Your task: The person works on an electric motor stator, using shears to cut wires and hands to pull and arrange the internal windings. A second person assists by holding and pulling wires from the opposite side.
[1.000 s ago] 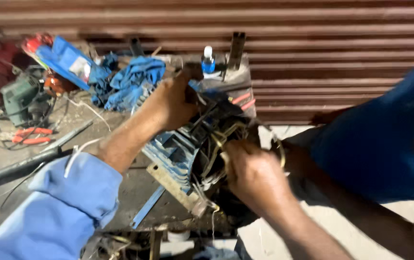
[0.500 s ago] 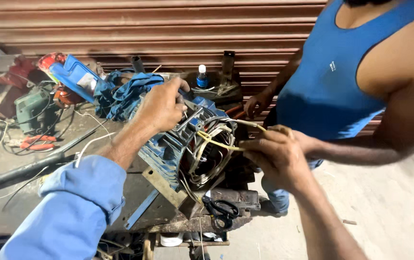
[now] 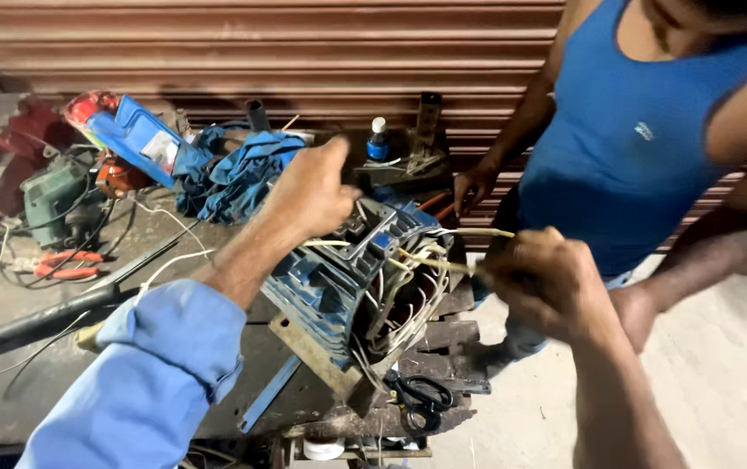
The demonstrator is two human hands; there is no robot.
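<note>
A blue ribbed cast-metal electric motor housing [image 3: 339, 282] lies tilted on a dark workbench [image 3: 61, 382], its long axis and open end, full of winding wires, pointed right and slightly toward the camera. The left hand [image 3: 308, 191] is clamped on its top. The right hand [image 3: 551, 282] pinches yellowish sleeved lead wires [image 3: 430, 260]. Lead dressing appears underway; steady, gentle tension seems needed next.

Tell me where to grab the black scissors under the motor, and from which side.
Take the scissors by the paired loop handles, coming from the open floor side. They lie flat at the bench edge below the blue motor, handles nearest and unobstructed; the blades seem tucked toward the motor.
</note>
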